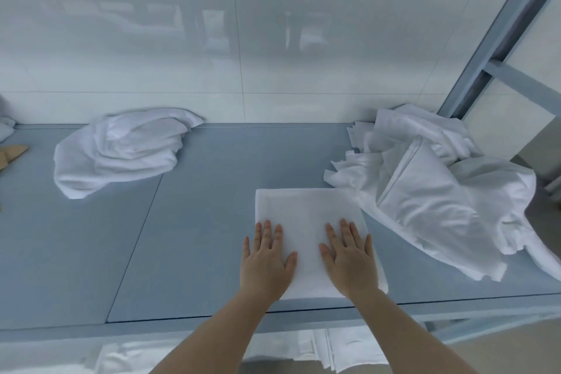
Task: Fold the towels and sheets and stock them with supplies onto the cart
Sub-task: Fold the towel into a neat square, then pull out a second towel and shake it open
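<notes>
Head view: folded white towel (306,222) lies at near edge of blue surface (197,222). Left hand (265,261) and right hand (350,263) press flat on it, fingers (267,232) extended, gripping nothing. Crumpled towels (121,149) far left; rumpled sheets (431,185) right, touching the folded towel.

A folded towel (309,222) lies near the shelf (197,222) front, crumpled towels (118,149) far left, sheets (431,188) right.

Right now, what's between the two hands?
In the head view, only the folded towel shows between the left hand and right hand, both pressed flat on it.
</notes>
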A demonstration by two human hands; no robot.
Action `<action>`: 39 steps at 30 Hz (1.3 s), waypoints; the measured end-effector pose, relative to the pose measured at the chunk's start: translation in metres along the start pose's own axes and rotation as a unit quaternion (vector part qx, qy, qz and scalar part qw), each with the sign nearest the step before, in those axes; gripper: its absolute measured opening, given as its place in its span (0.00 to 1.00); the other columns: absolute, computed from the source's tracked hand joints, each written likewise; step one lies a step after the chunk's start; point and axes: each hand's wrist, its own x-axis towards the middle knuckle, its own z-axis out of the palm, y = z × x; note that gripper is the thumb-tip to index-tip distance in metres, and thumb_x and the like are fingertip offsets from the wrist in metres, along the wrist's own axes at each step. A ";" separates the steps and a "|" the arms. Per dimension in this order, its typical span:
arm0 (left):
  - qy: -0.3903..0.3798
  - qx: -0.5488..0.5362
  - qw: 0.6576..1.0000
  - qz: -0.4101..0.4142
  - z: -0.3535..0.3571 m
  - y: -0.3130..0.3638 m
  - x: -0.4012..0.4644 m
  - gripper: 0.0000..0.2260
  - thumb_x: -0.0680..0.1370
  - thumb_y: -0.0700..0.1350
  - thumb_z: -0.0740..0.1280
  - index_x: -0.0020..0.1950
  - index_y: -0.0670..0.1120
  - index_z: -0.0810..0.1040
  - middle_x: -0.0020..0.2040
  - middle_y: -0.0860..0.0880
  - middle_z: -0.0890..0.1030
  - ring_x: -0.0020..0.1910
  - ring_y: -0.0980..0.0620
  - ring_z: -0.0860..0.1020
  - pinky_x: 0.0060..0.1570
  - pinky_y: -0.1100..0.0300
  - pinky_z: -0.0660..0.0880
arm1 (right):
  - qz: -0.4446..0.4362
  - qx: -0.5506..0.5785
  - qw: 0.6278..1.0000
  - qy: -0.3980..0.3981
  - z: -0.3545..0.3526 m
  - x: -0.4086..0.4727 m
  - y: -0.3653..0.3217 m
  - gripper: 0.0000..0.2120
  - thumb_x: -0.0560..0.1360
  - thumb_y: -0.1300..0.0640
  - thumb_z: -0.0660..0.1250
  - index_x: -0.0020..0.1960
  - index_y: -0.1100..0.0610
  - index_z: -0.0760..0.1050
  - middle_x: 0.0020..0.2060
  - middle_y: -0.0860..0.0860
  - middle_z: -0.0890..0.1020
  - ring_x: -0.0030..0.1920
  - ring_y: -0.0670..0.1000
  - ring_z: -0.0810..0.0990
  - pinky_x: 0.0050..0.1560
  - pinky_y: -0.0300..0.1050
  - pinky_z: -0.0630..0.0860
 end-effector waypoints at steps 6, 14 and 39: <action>-0.025 -0.007 1.000 -0.010 -0.010 -0.004 -0.058 0.30 0.81 0.62 0.46 0.79 0.50 0.42 0.80 0.48 0.44 0.78 0.48 0.43 0.75 0.50 0.41 | -0.009 0.029 0.999 -0.034 -0.004 -0.058 -0.017 0.28 0.81 0.40 0.41 0.79 0.46 0.45 0.79 0.51 0.47 0.78 0.52 0.43 0.75 0.54 0.37; 0.046 -0.024 0.997 -0.062 -0.048 -0.042 -0.115 0.28 0.82 0.61 0.46 0.79 0.51 0.48 0.79 0.48 0.52 0.78 0.48 0.49 0.76 0.50 0.46 | -0.043 0.104 0.993 -0.020 -0.015 -0.104 -0.056 0.28 0.81 0.39 0.46 0.78 0.48 0.54 0.77 0.51 0.57 0.77 0.53 0.53 0.77 0.49 0.49; 0.093 -0.065 0.980 -0.165 -0.129 -0.334 -0.159 0.27 0.81 0.60 0.49 0.79 0.53 0.52 0.78 0.48 0.59 0.77 0.48 0.55 0.74 0.48 0.52 | -0.117 0.111 0.987 -0.006 0.015 -0.097 -0.368 0.22 0.81 0.46 0.55 0.72 0.53 0.67 0.68 0.52 0.70 0.66 0.53 0.69 0.63 0.47 0.68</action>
